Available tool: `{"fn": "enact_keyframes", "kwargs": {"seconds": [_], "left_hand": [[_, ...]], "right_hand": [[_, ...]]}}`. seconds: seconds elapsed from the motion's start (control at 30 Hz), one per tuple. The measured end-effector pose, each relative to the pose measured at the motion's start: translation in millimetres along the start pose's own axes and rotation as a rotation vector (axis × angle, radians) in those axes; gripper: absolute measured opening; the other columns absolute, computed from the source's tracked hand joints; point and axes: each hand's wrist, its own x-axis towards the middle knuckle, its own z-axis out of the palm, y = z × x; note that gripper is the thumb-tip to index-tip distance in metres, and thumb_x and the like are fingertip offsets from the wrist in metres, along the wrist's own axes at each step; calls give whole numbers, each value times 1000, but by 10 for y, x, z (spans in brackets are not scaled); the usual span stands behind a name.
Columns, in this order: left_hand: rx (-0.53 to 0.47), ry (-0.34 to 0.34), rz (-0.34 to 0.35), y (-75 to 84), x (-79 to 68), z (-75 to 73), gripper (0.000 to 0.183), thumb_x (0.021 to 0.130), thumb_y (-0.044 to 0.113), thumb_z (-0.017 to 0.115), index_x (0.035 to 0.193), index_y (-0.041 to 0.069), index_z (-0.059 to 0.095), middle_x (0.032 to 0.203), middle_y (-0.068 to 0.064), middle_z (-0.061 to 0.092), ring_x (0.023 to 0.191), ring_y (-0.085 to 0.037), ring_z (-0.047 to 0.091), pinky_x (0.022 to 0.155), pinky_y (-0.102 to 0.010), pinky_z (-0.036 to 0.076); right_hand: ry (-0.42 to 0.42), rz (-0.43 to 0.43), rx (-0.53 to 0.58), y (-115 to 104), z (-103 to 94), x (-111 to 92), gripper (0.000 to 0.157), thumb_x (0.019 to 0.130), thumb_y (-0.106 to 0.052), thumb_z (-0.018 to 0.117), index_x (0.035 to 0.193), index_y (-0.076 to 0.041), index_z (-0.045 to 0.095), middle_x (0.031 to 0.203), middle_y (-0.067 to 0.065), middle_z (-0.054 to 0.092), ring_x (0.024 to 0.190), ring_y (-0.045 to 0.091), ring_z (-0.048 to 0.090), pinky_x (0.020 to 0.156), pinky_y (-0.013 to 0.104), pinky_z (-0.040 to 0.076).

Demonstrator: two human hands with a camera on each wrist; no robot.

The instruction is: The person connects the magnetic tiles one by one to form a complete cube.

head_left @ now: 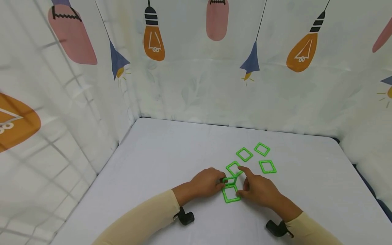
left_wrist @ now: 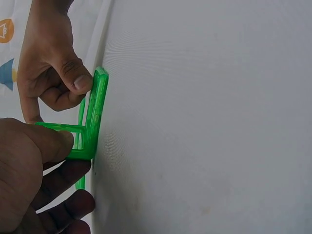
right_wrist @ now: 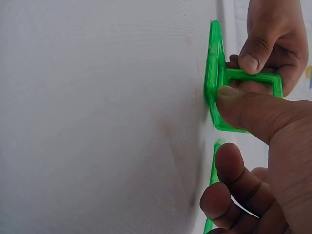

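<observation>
Green square frame tiles cluster between the two hands. My left hand (head_left: pixel 208 183) pinches a raised green square tile (left_wrist: pixel 58 127) with thumb and fingers at its left side. Below it, a flat green tile (head_left: pixel 231 200) lies on the table and meets it at a corner, as the left wrist view shows. My right hand (head_left: pixel 260 190) has its thumb (right_wrist: pixel 233 105) at that corner, with the index finger spread away toward a further flat tile (head_left: pixel 229 167) behind. The right hand's other fingers bend loosely in the right wrist view.
Three more green square tiles lie flat farther back: one at centre (head_left: pixel 238 157), one at the back (head_left: pixel 256 151) and one to the right (head_left: pixel 268 172). The white table (head_left: pixel 159 149) ends at a patterned curtain (head_left: pixel 196 92) behind and on the left.
</observation>
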Motion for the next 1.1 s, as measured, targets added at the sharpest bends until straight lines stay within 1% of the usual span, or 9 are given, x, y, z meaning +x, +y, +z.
{"fn": "enact_keyframes", "kwargs": {"seconds": [0.17, 0.4, 0.6, 0.8, 1.1], "left_hand": [[4, -3, 15, 11, -30, -17, 9, 97, 25, 72, 104, 20, 72, 92, 15, 68, 86, -2, 58, 78, -21, 48], [12, 1, 39, -6, -54, -4, 6, 96, 25, 74, 101, 21, 72, 91, 17, 68, 85, -1, 56, 78, -20, 47], [23, -18, 41, -9, -71, -13, 7, 94, 24, 76, 100, 22, 72, 92, 18, 68, 85, -1, 56, 77, -20, 46], [18, -28, 45, 12, -92, -53, 7, 92, 22, 79, 96, 22, 73, 88, 18, 67, 82, -1, 55, 75, -19, 45], [-1, -35, 51, 8, -115, -85, 8, 89, 22, 82, 94, 23, 76, 90, 19, 69, 87, -1, 57, 80, -19, 46]], "right_hand": [[6, 1, 1, 17, -17, 13, 90, 77, -34, 90, 151, -15, 43, 71, -17, 54, 60, 5, 50, 58, 30, 44], [3, 4, -4, 16, -40, 37, 87, 79, -32, 90, 151, -13, 44, 73, -17, 55, 62, 5, 51, 58, 31, 45], [7, 12, 1, 1, -61, 70, 86, 79, -30, 90, 151, -13, 44, 73, -15, 56, 62, 7, 51, 58, 32, 45], [31, 4, -7, 15, -54, 118, 85, 78, -30, 90, 149, -12, 46, 73, -14, 56, 64, 8, 51, 58, 32, 44], [64, -19, 16, 33, -36, 185, 80, 78, -28, 91, 145, -10, 51, 76, -14, 60, 67, 5, 54, 59, 31, 47]]}}
